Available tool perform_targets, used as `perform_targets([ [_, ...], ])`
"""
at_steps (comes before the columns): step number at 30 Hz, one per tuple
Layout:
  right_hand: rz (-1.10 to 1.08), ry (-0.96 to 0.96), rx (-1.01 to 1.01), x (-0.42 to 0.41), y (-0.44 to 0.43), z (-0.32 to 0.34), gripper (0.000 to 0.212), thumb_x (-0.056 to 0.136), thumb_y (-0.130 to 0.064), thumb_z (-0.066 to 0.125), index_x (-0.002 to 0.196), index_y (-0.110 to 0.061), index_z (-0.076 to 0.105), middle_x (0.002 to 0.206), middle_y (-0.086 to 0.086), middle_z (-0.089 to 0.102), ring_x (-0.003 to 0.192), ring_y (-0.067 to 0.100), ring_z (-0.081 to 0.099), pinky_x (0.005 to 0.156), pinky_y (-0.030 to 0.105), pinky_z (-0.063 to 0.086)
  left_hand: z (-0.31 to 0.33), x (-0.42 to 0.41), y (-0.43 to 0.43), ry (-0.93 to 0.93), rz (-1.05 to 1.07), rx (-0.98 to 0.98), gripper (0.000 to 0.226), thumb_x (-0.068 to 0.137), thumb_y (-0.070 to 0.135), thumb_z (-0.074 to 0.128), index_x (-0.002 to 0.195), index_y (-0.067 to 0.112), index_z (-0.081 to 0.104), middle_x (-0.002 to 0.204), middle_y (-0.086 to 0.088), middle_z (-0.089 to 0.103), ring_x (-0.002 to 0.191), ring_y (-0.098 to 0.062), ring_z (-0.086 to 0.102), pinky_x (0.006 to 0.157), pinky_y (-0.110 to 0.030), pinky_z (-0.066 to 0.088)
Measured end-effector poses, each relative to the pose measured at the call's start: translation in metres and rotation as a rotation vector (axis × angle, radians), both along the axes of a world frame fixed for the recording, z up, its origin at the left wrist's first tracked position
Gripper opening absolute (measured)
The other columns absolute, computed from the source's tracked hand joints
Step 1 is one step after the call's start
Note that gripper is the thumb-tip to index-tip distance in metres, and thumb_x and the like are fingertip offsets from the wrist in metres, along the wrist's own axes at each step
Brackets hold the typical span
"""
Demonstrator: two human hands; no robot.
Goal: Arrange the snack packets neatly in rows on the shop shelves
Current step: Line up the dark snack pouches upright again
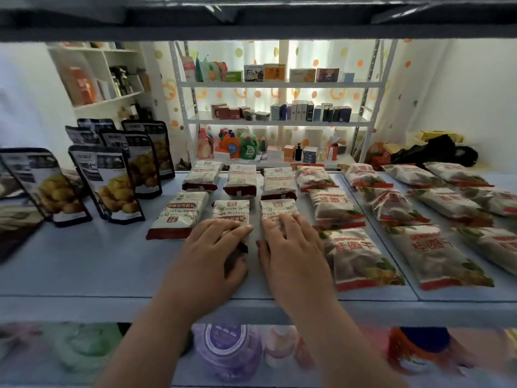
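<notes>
Your left hand [215, 242] grips the middle front packet [230, 210], thumb round its near end. Your right hand [291, 242] presses flat-fingered on the neighbouring packet [278, 210]. Beyond both hands the back row [240, 180] looks straight; this front row seems nearly squared.

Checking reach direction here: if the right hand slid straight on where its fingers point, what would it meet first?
The right hand rests on a front-row packet; past that it would likely meet the back-row packet directly behind, though depth is unclear.
</notes>
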State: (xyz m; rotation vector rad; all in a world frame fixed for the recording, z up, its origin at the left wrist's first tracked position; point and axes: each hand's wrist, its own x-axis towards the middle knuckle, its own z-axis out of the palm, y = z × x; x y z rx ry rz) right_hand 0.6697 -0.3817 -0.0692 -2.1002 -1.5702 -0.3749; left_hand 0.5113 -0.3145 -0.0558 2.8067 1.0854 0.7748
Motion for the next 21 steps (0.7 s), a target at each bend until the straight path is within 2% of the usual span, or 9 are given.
perform_targets([
  [6, 0.063, 0.018, -0.004, 0.000, -0.002, 0.003, 0.059, 0.092, -0.047, 0.028, 0.143, -0.022, 0.046, 0.146, 0.013, 0.045, 0.139, 0.034, 0.033, 0.115, 0.052, 0.026, -0.006, 0.004, 0.000, -0.088, 0.086, -0.001, 0.060, 0.084, 0.043, 0.047, 0.139, 0.019, 0.048, 0.140, 0.000, 0.048, 0.131, -0.014, 0.035, 0.106, -0.027, 0.027],
  [10, 0.103, 0.027, -0.051, 0.000, -0.008, 0.006, 0.060, 0.092, -0.045, 0.042, 0.148, -0.025, 0.037, 0.152, 0.009, 0.039, 0.144, 0.033, 0.026, 0.118, 0.051, 0.019, -0.001, 0.002, -0.008, -0.105, 0.075, 0.023, 0.053, 0.085, 0.035, 0.057, 0.136, 0.020, 0.051, 0.137, 0.000, 0.052, 0.126, -0.012, 0.038, 0.103, -0.024, 0.028],
  [14, 0.070, 0.049, -0.076, -0.004, -0.006, 0.013, 0.064, 0.091, -0.048, 0.048, 0.150, -0.029, 0.031, 0.156, 0.004, 0.034, 0.146, 0.029, 0.023, 0.119, 0.050, 0.016, 0.004, -0.012, -0.005, -0.145, 0.016, -0.033, 0.061, 0.087, 0.036, 0.058, 0.144, 0.027, 0.039, 0.146, 0.006, 0.039, 0.132, -0.007, 0.028, 0.104, -0.020, 0.021],
  [16, 0.090, 0.062, -0.067, -0.015, 0.003, 0.022, 0.063, 0.091, -0.048, 0.048, 0.150, -0.030, 0.031, 0.157, 0.002, 0.034, 0.147, 0.027, 0.023, 0.118, 0.050, 0.021, 0.012, -0.034, 0.006, -0.138, 0.007, 0.018, 0.063, 0.086, 0.038, 0.058, 0.145, 0.031, 0.036, 0.146, 0.007, 0.037, 0.132, -0.010, 0.030, 0.105, -0.025, 0.027],
  [19, 0.135, 0.019, -0.023, -0.042, 0.026, 0.041, 0.057, 0.093, -0.046, 0.046, 0.147, -0.031, 0.039, 0.154, 0.000, 0.039, 0.145, 0.025, 0.026, 0.117, 0.047, 0.024, 0.032, -0.077, 0.032, -0.141, -0.009, 0.154, 0.062, 0.084, 0.031, 0.065, 0.142, 0.023, 0.043, 0.139, 0.000, 0.045, 0.126, -0.019, 0.041, 0.101, -0.035, 0.039],
  [21, 0.166, -0.017, -0.002, -0.060, 0.045, 0.055, 0.054, 0.093, -0.046, 0.044, 0.144, -0.028, 0.045, 0.148, -0.002, 0.045, 0.141, 0.025, 0.033, 0.116, 0.043, 0.028, 0.048, -0.106, 0.053, -0.126, -0.009, 0.178, 0.060, 0.085, 0.030, 0.062, 0.142, 0.022, 0.043, 0.138, 0.000, 0.045, 0.127, -0.021, 0.040, 0.102, -0.039, 0.040],
])
